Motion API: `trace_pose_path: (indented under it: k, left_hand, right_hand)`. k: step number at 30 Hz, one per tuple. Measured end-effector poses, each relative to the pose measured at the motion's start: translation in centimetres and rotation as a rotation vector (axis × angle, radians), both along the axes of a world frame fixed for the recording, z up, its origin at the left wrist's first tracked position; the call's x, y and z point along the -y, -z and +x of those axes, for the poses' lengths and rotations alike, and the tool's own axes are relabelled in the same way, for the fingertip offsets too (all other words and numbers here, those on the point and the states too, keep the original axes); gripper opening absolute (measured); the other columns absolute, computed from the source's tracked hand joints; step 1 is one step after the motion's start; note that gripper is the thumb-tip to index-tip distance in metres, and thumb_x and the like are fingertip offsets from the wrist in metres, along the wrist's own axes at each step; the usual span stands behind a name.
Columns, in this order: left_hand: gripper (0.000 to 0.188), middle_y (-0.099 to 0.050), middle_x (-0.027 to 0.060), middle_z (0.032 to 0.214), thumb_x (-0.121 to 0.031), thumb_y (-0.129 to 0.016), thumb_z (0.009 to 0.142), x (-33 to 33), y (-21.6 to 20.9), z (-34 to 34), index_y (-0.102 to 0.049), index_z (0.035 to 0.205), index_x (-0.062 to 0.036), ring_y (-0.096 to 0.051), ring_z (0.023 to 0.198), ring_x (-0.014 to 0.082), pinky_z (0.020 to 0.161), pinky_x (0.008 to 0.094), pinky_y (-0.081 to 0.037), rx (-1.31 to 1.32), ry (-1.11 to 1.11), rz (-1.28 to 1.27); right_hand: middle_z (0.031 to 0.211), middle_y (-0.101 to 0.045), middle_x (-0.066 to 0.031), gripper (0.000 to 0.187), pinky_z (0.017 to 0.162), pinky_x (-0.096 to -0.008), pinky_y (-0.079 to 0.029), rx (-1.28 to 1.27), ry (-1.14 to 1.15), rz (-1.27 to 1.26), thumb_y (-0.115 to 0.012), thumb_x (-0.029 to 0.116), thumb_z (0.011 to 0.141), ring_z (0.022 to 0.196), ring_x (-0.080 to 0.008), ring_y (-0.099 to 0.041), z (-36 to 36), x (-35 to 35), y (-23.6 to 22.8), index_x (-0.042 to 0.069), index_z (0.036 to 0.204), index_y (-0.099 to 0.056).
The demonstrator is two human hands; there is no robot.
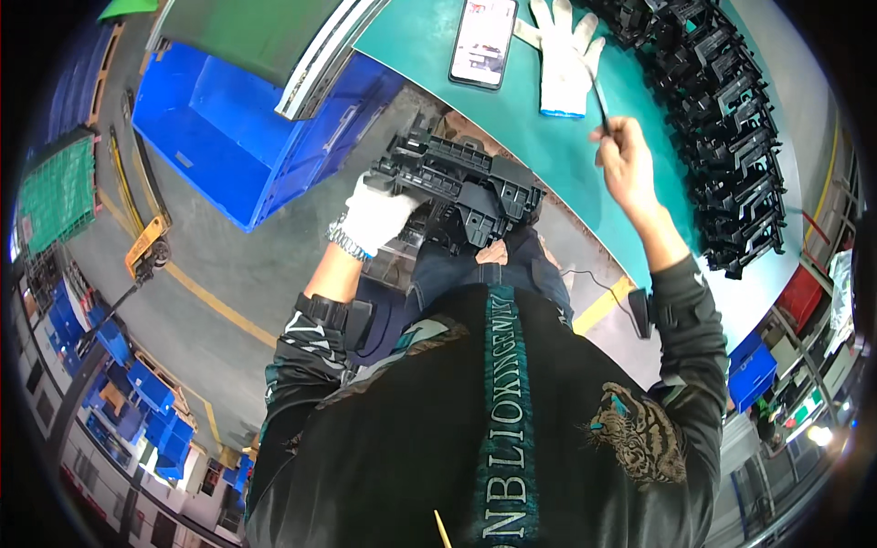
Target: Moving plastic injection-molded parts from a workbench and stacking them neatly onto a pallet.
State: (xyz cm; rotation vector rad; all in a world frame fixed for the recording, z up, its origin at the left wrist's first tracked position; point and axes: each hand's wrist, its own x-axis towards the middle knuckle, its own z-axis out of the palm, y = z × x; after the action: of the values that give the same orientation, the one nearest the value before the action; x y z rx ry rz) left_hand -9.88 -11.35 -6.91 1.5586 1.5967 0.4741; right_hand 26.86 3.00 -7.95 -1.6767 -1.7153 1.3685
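Note:
My left hand, in a white glove, is closed on the end of a black moulded plastic part with many ribs and clips. The part is held over my lap, off the table's near edge. My bare right hand is raised over the green tabletop, its fingers pinched round a thin dark tool like a slim blade or tweezers; the exact kind cannot be made out. The tool points away from me, its far end beside a white glove with a blue cuff lying on the table.
A phone with a lit screen lies left of the loose glove. Several similar black plastic parts stand in a row along the table's right side. At my left is a large blue crate; a yellow pallet jack stands beyond.

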Motion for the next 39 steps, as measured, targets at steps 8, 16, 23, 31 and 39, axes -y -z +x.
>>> trace_pose_path:
  k: [8, 16, 23, 31, 39]
  left_hand:
    - [0.034, -0.076, 0.0071, 0.100, -0.034, -0.076, 0.083, -3.4, 1.8, 0.4, -0.074, 0.108, -0.0103, -0.072, 0.094, 0.0215, 0.086, 0.0346, -0.056, 0.099, -0.159, -0.238]
    - [0.030, -0.076, 0.0073, 0.097, -0.029, -0.075, 0.086, -5.5, -0.8, 1.5, -0.073, 0.106, -0.0070, -0.073, 0.090, 0.0209, 0.083, 0.0329, -0.055, 0.270, -0.076, -0.290]
    - [0.024, -0.076, 0.0063, 0.097, -0.023, -0.072, 0.086, -5.9, -1.8, 1.8, -0.074, 0.106, -0.0083, -0.071, 0.091, 0.0185, 0.086, 0.0327, -0.055, 0.237, 0.060, -0.190]
    - [0.027, -0.075, 0.0079, 0.105, -0.021, -0.072, 0.085, -5.9, -1.1, 1.8, -0.073, 0.109, -0.0092, -0.071, 0.096, 0.0187, 0.090, 0.0325, -0.054, 0.294, 0.013, -0.263]
    - [0.032, -0.075, 0.0096, 0.105, -0.022, -0.073, 0.084, -5.9, -2.1, 1.8, -0.072, 0.113, -0.0101, -0.071, 0.096, 0.0208, 0.090, 0.0328, -0.054, 0.236, 0.067, -0.285]
  right_hand:
    - [0.084, -0.059, -0.0022, 0.033, 0.076, -0.0288, -0.045, -0.048, -0.272, -0.019, -0.058, 0.027, 0.104, 0.079, -0.0126, -0.051, -4.9, 2.3, -6.1, 0.001, 0.122, -0.068]
    - [0.082, -0.060, -0.0025, 0.034, 0.082, -0.0280, -0.046, -0.075, -0.277, -0.076, -0.060, 0.029, 0.103, 0.086, -0.0133, -0.053, -6.5, 1.5, -7.2, 0.002, 0.121, -0.071]
    - [0.091, -0.071, -0.0099, 0.032, 0.083, -0.0312, -0.051, 0.017, -0.068, -0.143, -0.065, 0.032, 0.099, 0.088, -0.0171, -0.064, -6.6, 0.5, -4.9, 0.005, 0.112, -0.075]
    - [0.093, -0.069, -0.0091, 0.037, 0.082, -0.0313, -0.050, -0.115, -0.230, -0.147, -0.064, 0.034, 0.100, 0.088, -0.0155, -0.062, -6.1, 1.4, -7.0, 0.000, 0.112, -0.073]
    - [0.099, -0.072, -0.0135, 0.036, 0.084, -0.0341, -0.052, 0.023, -0.180, -0.126, -0.063, 0.037, 0.100, 0.089, -0.0210, -0.066, -5.7, 1.0, -5.7, 0.005, 0.110, -0.075]
